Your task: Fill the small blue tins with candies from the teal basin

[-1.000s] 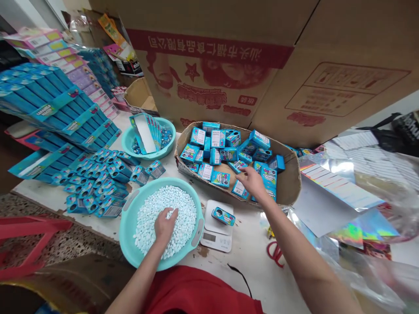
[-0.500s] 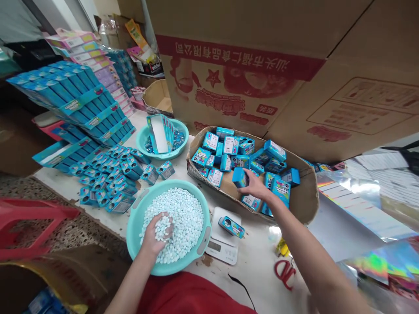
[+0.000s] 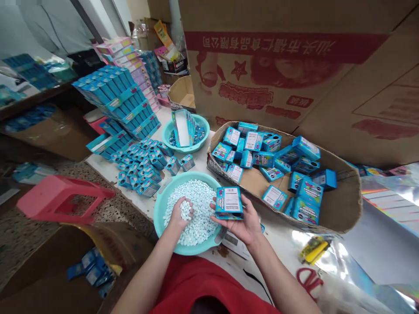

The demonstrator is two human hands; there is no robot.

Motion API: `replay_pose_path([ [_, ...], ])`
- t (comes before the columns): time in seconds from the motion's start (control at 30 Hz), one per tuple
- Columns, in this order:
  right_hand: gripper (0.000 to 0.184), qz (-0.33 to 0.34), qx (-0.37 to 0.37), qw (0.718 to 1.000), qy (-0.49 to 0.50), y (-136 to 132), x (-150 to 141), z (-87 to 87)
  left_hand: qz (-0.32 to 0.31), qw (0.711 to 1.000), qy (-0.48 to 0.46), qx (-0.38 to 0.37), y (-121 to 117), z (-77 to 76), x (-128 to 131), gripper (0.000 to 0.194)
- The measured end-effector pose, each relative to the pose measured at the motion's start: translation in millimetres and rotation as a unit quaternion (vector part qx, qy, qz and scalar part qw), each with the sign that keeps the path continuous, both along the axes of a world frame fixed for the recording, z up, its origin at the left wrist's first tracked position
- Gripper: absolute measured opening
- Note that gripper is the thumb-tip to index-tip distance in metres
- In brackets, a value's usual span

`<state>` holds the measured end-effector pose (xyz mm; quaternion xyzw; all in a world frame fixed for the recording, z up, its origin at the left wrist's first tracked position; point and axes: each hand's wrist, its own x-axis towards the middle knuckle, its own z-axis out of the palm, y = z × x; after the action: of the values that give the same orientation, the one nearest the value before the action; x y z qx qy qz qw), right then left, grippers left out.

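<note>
My left hand (image 3: 179, 214) is cupped around a handful of small pale-blue candies (image 3: 196, 200), low over the teal basin (image 3: 160, 235) that is full of them. A small blue candy box (image 3: 229, 203) with a white printed label lies in my right hand (image 3: 248, 222), gripped between thumb and fingers above the basin's right rim. Behind that hand a white kitchen scale (image 3: 240, 249) is mostly hidden, with an edge of another blue box by it. To the right, a cut-down cardboard tray (image 3: 343, 213) holds several more blue boxes.
Filled blue boxes (image 3: 140, 168) stand grouped at the table's left, before stacked display cartons (image 3: 121, 98). A smaller teal bowl (image 3: 204, 139) sits behind. Red scissors (image 3: 309, 279) and a yellow tool (image 3: 316, 250) lie at right. A large carton (image 3: 278, 87) walls the back.
My right hand has brought a blue box from the cardboard tray leftward to the basin. My left hand still holds candies there. The camera view has turned left.
</note>
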<state>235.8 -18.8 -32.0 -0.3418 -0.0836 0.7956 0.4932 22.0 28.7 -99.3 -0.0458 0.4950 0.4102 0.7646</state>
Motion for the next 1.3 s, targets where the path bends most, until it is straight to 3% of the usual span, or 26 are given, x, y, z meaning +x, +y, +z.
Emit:
replay_pose_path([
  [0.1,0.027,-0.017,-0.021,0.997,-0.072,-4,-8,-10.6,0.008,1.0,0.002,-0.005,-6,-1.0,-4,0.012],
  [0.17,0.029,-0.027,-0.013,0.985,-0.173,-8,-7,-15.5,0.01,1.0,0.005,-0.01,-9,-2.7,-5,0.012],
  [0.3,0.039,-0.054,0.04,0.923,-0.378,-12,7,-13.3,0.007,1.0,0.005,-0.013,-9,-3.4,-3,0.013],
  [0.37,0.045,-0.101,0.061,0.895,-0.43,-11,17,-7.8,0.005,1.0,0.008,-0.01,-8,-2.1,-3,0.013],
  [0.47,0.044,-0.229,0.088,0.861,-0.445,-5,26,-1.9,0.006,1.0,0.014,-0.011,-6,0.5,-1,0.013],
  [0.53,0.04,-0.255,0.127,0.846,-0.45,1,24,-2.6,0.005,1.0,0.019,-0.015,-5,3.6,1,0.013],
  [0.63,0.043,-0.121,0.202,0.829,-0.507,5,13,-8.2,-0.002,1.0,0.028,0.0,-4,14.3,3,0.013],
  [0.73,0.047,0.005,0.248,0.769,-0.589,5,-1,-12.1,-0.011,0.998,0.035,0.057,0,36.6,3,0.014],
  [0.87,0.042,0.062,0.268,0.686,-0.673,4,-22,-12.7,-0.008,0.99,0.046,0.135,7,77.0,7,0.017],
  [0.97,0.034,0.086,0.316,0.653,-0.683,5,-43,-13.9,0.004,0.981,0.061,0.187,9,96.8,17,0.022],
  [1.13,0.038,0.103,0.32,0.642,-0.689,9,-67,-13.8,0.055,0.952,0.154,0.258,7,91.6,35,0.026],
  [1.3,0.039,0.095,0.332,0.643,-0.684,8,-69,-9.1,0.107,0.942,0.197,0.249,5,81.4,40,0.026],
])
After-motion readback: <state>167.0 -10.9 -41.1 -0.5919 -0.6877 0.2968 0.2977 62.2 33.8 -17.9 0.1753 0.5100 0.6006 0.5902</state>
